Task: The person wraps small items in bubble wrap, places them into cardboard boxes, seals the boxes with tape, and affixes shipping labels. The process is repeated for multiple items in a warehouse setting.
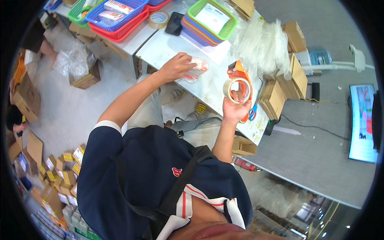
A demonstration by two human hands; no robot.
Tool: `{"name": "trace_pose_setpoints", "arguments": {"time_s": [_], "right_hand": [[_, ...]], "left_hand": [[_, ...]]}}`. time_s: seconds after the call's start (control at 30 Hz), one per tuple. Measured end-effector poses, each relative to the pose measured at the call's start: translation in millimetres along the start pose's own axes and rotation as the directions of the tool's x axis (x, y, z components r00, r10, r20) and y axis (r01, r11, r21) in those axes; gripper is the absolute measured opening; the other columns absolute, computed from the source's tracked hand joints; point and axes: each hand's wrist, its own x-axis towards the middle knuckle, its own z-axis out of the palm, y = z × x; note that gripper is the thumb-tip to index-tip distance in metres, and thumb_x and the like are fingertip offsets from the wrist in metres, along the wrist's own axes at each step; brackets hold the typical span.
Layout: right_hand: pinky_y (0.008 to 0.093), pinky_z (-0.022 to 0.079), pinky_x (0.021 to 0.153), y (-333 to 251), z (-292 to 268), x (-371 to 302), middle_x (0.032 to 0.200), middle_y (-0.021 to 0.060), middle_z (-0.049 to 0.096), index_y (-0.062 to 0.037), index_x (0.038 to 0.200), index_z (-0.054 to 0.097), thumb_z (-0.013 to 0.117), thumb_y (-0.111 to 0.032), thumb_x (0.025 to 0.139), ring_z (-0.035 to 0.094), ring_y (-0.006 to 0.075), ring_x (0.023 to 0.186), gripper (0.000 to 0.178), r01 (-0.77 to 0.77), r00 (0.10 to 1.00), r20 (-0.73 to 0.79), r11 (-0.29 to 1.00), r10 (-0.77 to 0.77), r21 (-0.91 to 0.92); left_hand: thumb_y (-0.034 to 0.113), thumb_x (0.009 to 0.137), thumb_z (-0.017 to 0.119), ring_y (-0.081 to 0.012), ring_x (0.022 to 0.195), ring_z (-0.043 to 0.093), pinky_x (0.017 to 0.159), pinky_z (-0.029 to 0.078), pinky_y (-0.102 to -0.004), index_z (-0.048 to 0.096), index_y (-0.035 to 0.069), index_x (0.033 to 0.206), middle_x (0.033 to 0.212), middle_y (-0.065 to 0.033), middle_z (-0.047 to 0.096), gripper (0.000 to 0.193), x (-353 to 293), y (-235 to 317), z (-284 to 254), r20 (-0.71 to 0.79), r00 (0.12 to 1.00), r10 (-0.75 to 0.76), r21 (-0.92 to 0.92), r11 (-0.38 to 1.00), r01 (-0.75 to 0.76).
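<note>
My left hand (pixel 174 69) grips a small package (pixel 197 69) in clear bubble wrap, red and white inside, at the near edge of the white table (pixel 158 52). To its right, my right hand (pixel 235 111) is closed on an orange tape dispenser (pixel 240 71) with a roll of tape on it. The dispenser is held up over the table, its cutter end pointing away from me. Beside my right hand lie scissors (pixel 253 113) with blue handles. The two hands are apart, and no tape shows between package and dispenser.
Stacked colored baskets (pixel 208 22) stand at the back beside a black phone (pixel 174 24) and a tape roll (pixel 158 19). Bubble wrap sheets (pixel 262 46) and flat cardboard boxes (pixel 274 98) line the right side. Small cartons (pixel 60 176) pile up at lower left.
</note>
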Motion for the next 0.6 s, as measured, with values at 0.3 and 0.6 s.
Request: {"name": "trace_pose_setpoints", "arguments": {"time_s": [0.3, 0.6], "right_hand": [[0.0474, 0.052, 0.073, 56.2, 71.1, 74.2, 0.065, 0.0070, 0.054, -0.0015, 0.143, 0.048, 0.042, -0.031, 0.098, 0.051, 0.0209, 0.057, 0.054, -0.116, 0.993, -0.060, 0.683, 0.105, -0.721], [0.0389, 0.056, 0.053, 80.0, 69.8, 120.8, 0.089, 0.0179, 0.066, 0.0056, 0.139, 0.045, 0.041, -0.020, 0.099, 0.063, 0.0232, 0.058, 0.048, -0.173, 0.985, -0.158, 0.411, 0.070, -0.895]], "left_hand": [[0.001, 0.072, 0.068, -0.0280, 0.103, 0.057, 0.090, 0.051, -0.0372, 0.072, 0.009, 0.117, 0.108, -0.0099, 0.059, 0.046, -6.8, -0.4, 5.5, -0.039, 0.999, -0.037, 0.054, 0.998, 0.039], [0.002, 0.074, 0.068, -0.0281, 0.102, 0.055, 0.092, 0.049, -0.0377, 0.073, 0.008, 0.112, 0.108, -0.0090, 0.059, 0.038, -5.2, 1.9, 9.2, -0.109, 0.993, -0.044, 0.013, 0.999, 0.046]]}}
